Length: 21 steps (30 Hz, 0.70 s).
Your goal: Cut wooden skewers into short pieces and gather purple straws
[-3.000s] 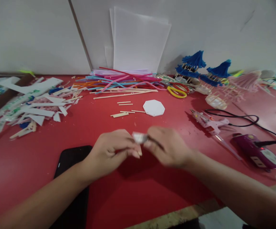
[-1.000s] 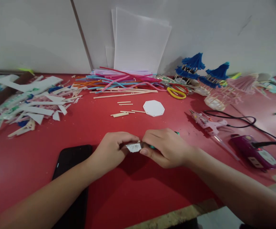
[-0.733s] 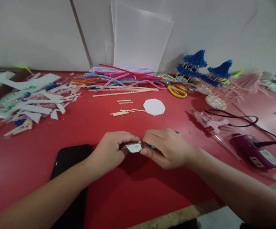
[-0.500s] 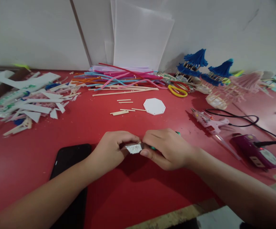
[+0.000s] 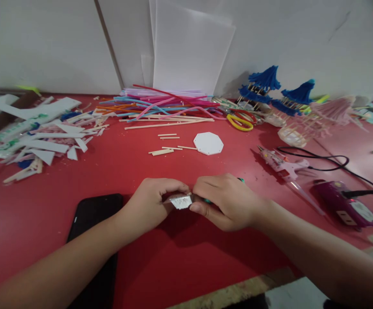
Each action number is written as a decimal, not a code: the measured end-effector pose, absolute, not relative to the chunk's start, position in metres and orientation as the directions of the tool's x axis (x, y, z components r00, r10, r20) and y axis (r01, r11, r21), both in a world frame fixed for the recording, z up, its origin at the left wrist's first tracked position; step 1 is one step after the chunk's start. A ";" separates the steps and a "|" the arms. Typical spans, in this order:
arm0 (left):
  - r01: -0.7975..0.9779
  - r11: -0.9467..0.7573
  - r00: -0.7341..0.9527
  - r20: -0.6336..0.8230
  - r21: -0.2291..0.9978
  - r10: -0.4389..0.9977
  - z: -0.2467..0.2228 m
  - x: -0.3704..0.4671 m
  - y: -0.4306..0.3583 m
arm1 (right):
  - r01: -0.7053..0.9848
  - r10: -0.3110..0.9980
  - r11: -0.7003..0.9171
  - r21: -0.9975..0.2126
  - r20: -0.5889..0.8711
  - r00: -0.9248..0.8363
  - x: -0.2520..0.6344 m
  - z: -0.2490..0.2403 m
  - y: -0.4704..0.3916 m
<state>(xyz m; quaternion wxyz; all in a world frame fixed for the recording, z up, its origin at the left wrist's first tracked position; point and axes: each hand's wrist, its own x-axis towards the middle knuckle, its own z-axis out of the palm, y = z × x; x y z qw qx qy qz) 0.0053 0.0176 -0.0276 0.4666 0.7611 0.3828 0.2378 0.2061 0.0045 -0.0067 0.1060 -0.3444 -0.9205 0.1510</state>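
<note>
Fingers (image 5: pixel 199 208) of the right hand (image 5: pixel 228 201) are gripping a knife (image 5: pixel 181 202), which is pointing toward the left hand (image 5: pixel 150 200); that one is curling just beside the knife, and what it's holding I cannot tell. Beyond the knife, sticks (image 5: pixel 162 152) and an octagon (image 5: pixel 208 143) are lying; left, a phone (image 5: pixel 94 213); right, a glue gun (image 5: pixel 284 168).

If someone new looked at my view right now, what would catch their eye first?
Probably the bright metal blade, jutting from the right hand toward the left hand over the red table. Next, I'd guess, the blue-roofed models at the back right and the heap of coloured strips by the wall. The white octagonal plate also stands out, lying beyond the hands.
</note>
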 end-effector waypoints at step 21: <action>0.312 -0.013 0.588 -0.182 0.950 0.788 -0.028 0.005 0.017 | 0.723 0.782 0.604 -0.334 0.421 -0.459 0.243 -0.007 0.022</action>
